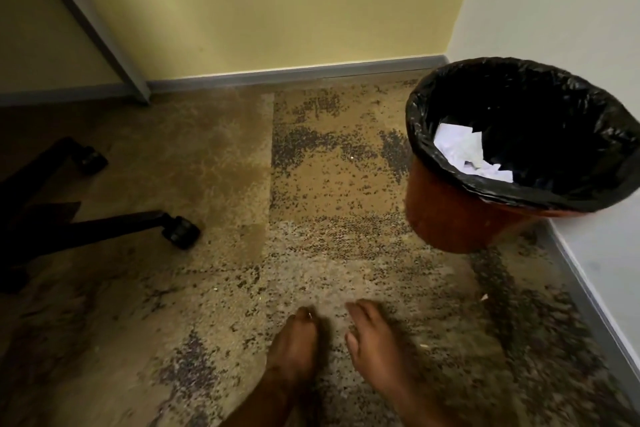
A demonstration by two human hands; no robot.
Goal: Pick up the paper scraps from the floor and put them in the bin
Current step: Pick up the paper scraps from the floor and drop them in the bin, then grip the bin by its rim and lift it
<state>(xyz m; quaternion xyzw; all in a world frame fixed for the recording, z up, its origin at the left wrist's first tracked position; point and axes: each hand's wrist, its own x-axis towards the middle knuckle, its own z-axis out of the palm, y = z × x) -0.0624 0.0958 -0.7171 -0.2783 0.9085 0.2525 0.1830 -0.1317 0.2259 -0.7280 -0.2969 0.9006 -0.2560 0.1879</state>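
Counted two hands: left hand [294,340] bunched closed, contents unclear; right hand [375,343] loosely open, fingers pointing away. Saw one round reddish-brown plastic bin [446,218] with black liner [519,97], ahead and right of the right hand, holding a heap of crumpled white paper scraps [460,146], too jumbled to count. Spotted two tiny pale flecks [484,296] on the speckled carpet floor [311,253], right of that hand, long axes too small to tell.

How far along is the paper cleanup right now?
Mostly done: crumpled white paper scraps sit inside the orange bin with black liner. Both hands, left hand and right hand, hold nothing visible. Left: small pale bits on the speckled carpet near the right wall.
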